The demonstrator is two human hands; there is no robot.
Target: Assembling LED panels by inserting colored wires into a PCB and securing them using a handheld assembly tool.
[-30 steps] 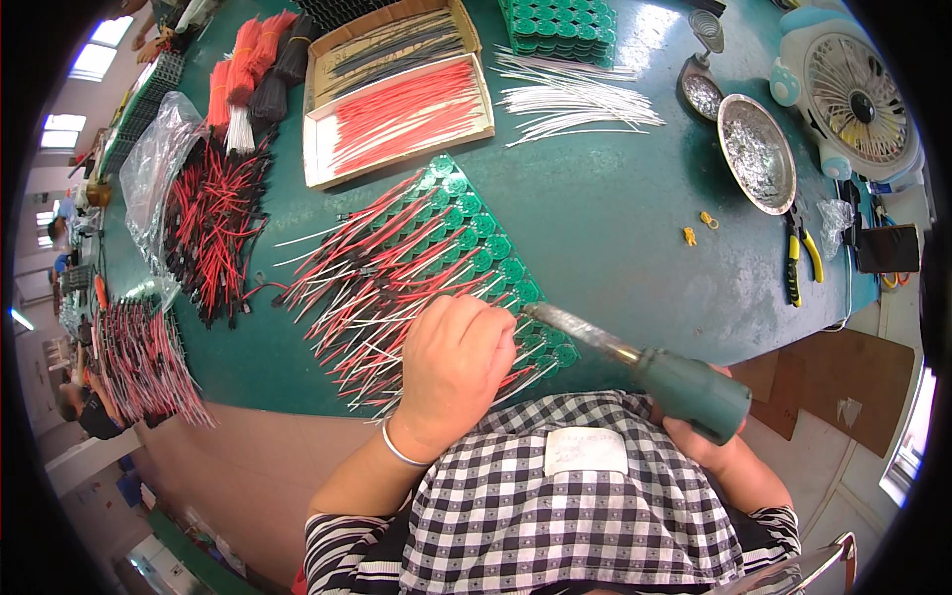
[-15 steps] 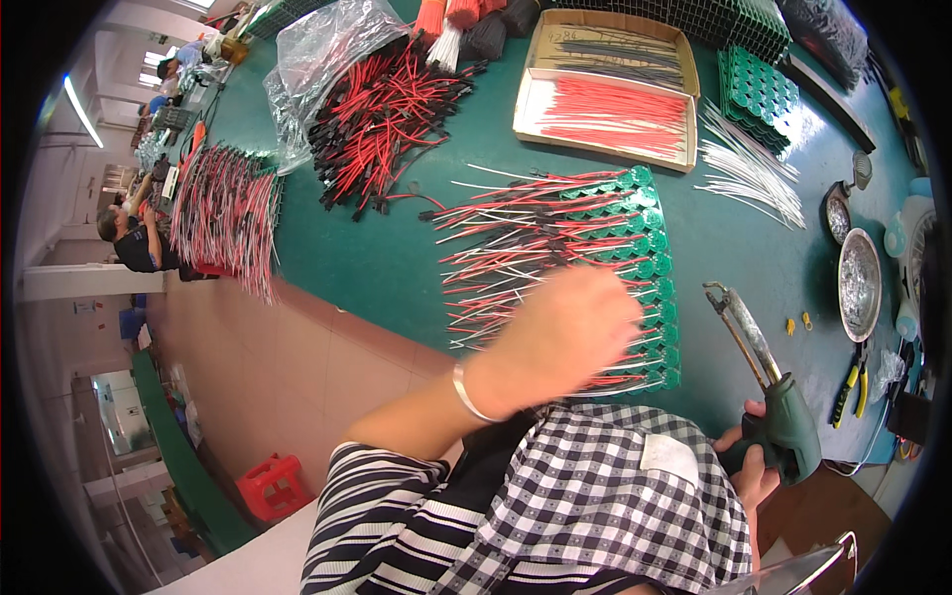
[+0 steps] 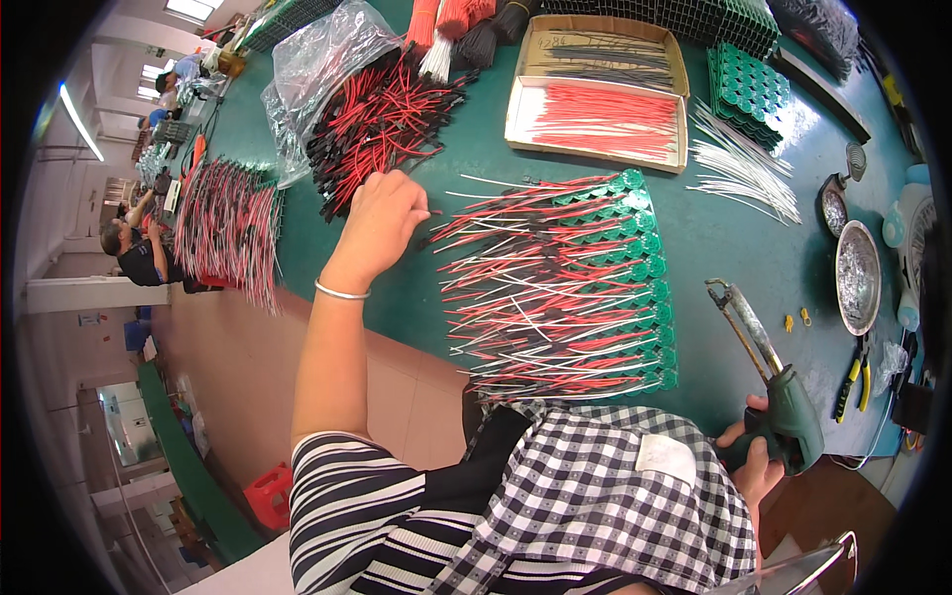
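My left hand (image 3: pixel 382 218) is above the table at the near edge of a heap of red and black wire leads (image 3: pixel 382 114). Its fingers are curled together, and whatever may be between them is too small to make out. At the lower right, my right hand (image 3: pixel 756 461) grips the dark green handle of a soldering gun (image 3: pixel 788 421), whose metal tip points up and left. Between the hands lies a panel of round green circuit boards (image 3: pixel 650 283), with many red, black and white wires (image 3: pixel 540 297) fanning leftward from it.
A cardboard box (image 3: pixel 595 149) of cut wires stands at the back, beside loose white wires (image 3: pixel 744 169) and stacked green boards (image 3: pixel 749 94). To the right are a metal dish (image 3: pixel 858 278) and yellow-black pliers (image 3: pixel 853 382). Another wired bundle (image 3: pixel 228 228) hangs over the table edge; people work beyond.
My left hand has moved from over the wired boards, up and left to the heap of leads, uncovering the boards. My right hand still holds the soldering gun in nearly the same place.
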